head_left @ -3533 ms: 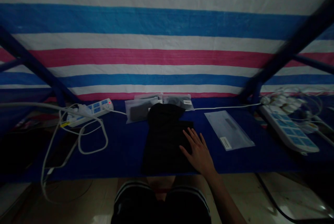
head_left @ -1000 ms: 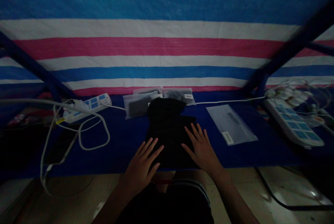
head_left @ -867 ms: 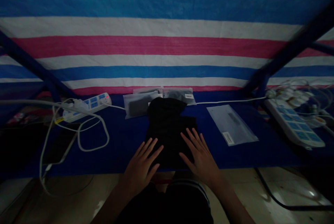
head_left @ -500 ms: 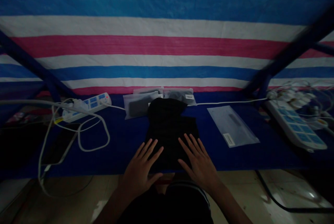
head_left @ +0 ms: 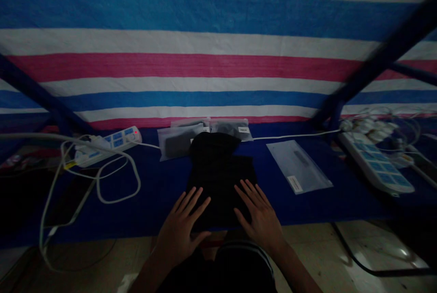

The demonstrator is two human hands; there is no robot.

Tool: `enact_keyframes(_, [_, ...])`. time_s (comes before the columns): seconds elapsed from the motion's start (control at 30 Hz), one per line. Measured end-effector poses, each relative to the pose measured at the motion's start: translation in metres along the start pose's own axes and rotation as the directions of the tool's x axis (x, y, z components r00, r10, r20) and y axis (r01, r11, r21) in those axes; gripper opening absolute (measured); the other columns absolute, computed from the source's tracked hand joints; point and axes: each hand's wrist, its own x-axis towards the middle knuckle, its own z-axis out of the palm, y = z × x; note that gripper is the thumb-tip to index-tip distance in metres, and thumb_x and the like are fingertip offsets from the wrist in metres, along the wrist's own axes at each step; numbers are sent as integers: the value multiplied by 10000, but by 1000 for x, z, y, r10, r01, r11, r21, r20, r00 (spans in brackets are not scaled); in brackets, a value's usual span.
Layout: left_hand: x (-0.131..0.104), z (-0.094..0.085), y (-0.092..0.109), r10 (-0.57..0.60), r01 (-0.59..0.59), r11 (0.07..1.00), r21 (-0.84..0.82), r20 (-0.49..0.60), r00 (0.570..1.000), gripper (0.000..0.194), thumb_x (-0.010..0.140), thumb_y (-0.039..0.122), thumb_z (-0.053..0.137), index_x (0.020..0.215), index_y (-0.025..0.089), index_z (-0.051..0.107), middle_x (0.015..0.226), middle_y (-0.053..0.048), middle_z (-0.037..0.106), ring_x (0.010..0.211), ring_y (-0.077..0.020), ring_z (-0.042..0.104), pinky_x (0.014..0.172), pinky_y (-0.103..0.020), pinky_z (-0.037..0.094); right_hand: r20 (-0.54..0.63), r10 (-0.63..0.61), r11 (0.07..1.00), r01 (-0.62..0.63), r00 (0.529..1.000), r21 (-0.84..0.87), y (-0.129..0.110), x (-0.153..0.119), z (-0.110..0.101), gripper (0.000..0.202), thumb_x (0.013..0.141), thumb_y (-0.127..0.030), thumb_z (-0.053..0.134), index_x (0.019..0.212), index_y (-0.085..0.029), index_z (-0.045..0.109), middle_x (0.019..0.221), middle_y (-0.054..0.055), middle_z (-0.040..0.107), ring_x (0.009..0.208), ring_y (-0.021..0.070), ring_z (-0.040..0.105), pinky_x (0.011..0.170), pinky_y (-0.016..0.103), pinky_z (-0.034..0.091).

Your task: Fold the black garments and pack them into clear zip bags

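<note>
A piece of black cloth (head_left: 221, 170) lies spread on the blue surface in front of me, its far end bunched up; what kind of garment it is cannot be made out. My left hand (head_left: 184, 220) rests flat on its near left edge, fingers apart. On the near right edge lies my right hand (head_left: 257, 213), also flat with spread fingers. Just behind the cloth are several zip bags with dark contents, such as the left bag (head_left: 179, 141) and the right bag (head_left: 230, 129). A flat frosted zip bag (head_left: 298, 165) with a white label lies to the right.
A white power strip (head_left: 118, 142) with looping white cables stands at left, near a dark phone (head_left: 73, 197) on a cable. At right lies another power strip (head_left: 378, 163) with tangled plugs. Blue frame bars slope up at both sides before a striped sheet (head_left: 218, 67).
The view has shifted and tilted slightly. Both hands stay flat on the black cloth, and nothing has been picked up or let go.
</note>
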Motion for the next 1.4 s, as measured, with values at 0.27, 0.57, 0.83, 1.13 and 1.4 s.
enact_keyframes(0.27, [-1, 1, 0, 0, 0, 1000, 7, -8, 1000, 834, 993, 539, 624, 1680, 325, 203, 1757, -67, 220, 1583, -338, 312, 1253, -577, 354, -28, -2, 1000, 2, 1000, -7, -1, 1, -1, 558, 1041, -345, 521, 1579, -206, 469, 1653, 101, 446, 1554, 278, 386, 1249, 540, 394])
enact_keyframes(0.57, [0, -1, 1, -7, 6, 1000, -9, -8, 1000, 821, 1000, 536, 611, 1681, 326, 203, 1754, -71, 230, 1576, -339, 329, 1256, -573, 349, -5, -12, 1000, 12, 1000, 10, 1, 1, 0, 624, 1042, -364, 524, 1637, -250, 376, 1682, 84, 399, 1572, 288, 347, 1264, 550, 364])
enact_keyframes(0.83, [-3, 3, 7, -53, 54, 998, 23, -37, 998, 822, 1002, 502, 621, 1682, 314, 200, 1742, -86, 263, 1579, -344, 324, 1232, -586, 384, 107, -48, 998, 44, 993, 41, 4, -9, -14, 834, 997, -484, 605, 1694, -280, 195, 1748, 94, 236, 1610, 316, 234, 1272, 594, 330])
enact_keyframes(1.13, [-9, -2, 0, -48, 49, 998, -32, 19, 999, 825, 998, 381, 646, 1680, 343, 183, 1754, -66, 223, 1590, -319, 308, 1258, -575, 361, 150, -71, 996, 62, 986, 62, 12, -21, -16, 967, 919, -432, 725, 1696, -303, 166, 1748, 88, 230, 1600, 313, 267, 1268, 592, 338])
enact_keyframes(1.4, [-14, -8, -11, -18, 28, 993, -117, 90, 996, 901, 945, 207, 658, 1681, 341, 156, 1755, -27, 226, 1614, -279, 251, 1295, -563, 314, 179, -145, 984, 123, 973, 131, 25, -23, -23, 920, 961, -402, 704, 1695, -319, 156, 1735, 82, 276, 1594, 289, 285, 1283, 564, 330])
